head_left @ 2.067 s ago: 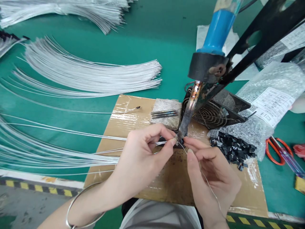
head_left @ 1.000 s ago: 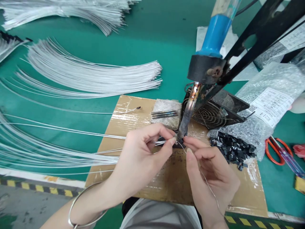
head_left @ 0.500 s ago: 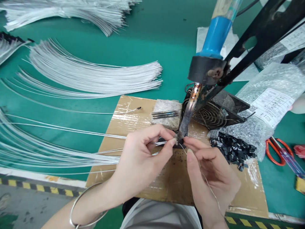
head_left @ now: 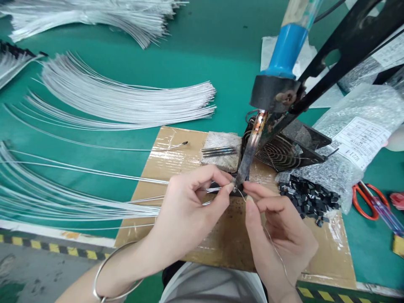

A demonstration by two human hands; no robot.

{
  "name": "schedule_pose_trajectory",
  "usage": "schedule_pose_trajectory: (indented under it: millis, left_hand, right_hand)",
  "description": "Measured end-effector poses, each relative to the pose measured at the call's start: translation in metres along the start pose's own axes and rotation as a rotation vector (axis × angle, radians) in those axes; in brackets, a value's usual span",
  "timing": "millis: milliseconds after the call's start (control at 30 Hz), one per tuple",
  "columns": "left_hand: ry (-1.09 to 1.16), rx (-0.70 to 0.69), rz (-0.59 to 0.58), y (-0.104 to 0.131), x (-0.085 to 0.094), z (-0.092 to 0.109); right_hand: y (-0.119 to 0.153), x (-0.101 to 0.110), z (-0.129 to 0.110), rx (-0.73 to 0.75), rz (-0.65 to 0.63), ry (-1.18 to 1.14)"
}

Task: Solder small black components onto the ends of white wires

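A soldering iron [head_left: 251, 147] hangs tip-down in a black stand arm, its tip between my hands. Right beside the tip, my left hand [head_left: 195, 210] pinches the end of a thin white wire [head_left: 151, 182]; the fingertips hide what else may be there. My right hand [head_left: 279, 235] has thin solder wire [head_left: 275, 249] between thumb and fingers, its end reaching up to the iron's tip. The solder's tail trails down over the palm. Under the fingertips, a small dark block is partly hidden. Cardboard [head_left: 227, 240] lies beneath both hands.
White wire bundles [head_left: 132, 99] spread over the green bench at left. A wire with a dark end [head_left: 184, 143] rests on the cardboard. Small black pieces [head_left: 309, 200] are heaped at right, near red-handled scissors [head_left: 368, 202], a bubble-wrap bag [head_left: 372, 109] and a round fan guard [head_left: 276, 153].
The right thumb and fingers have shifted very slightly left, toward the iron's tip. The left hand keeps its pinch, and the view has moved a little.
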State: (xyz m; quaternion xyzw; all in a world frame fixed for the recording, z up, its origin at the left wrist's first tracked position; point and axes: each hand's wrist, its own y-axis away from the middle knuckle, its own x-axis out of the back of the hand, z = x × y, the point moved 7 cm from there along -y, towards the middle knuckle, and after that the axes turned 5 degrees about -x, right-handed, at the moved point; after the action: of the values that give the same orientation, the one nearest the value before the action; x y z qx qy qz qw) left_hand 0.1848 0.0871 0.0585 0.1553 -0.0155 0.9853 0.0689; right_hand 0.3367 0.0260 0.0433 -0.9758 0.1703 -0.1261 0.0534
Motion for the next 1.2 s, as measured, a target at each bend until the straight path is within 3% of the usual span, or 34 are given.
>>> schedule_pose_trajectory:
  millis: [767,933,1100,1200]
  left_hand:
    - [-0.014,-0.039,0.015,-0.0009,-0.0006,0.0035]
    - [-0.020,-0.042,0.013,-0.0019,0.0001,0.0040]
    - [-0.015,-0.046,0.012,-0.0015,0.0001,0.0046]
    - [-0.012,-0.046,0.015,-0.0014,0.0008,0.0051]
  right_hand:
    - [0.0014,-0.0005,0.0001,-0.051,0.090,-0.043]
    - [0.0010,-0.0028,0.0032,-0.023,0.026,-0.009]
    - [0.0031,0.0009,0.0044,-0.042,0.079,-0.020]
    - [0.0040,-0.0004,0.0037,-0.034,0.048,-0.014]
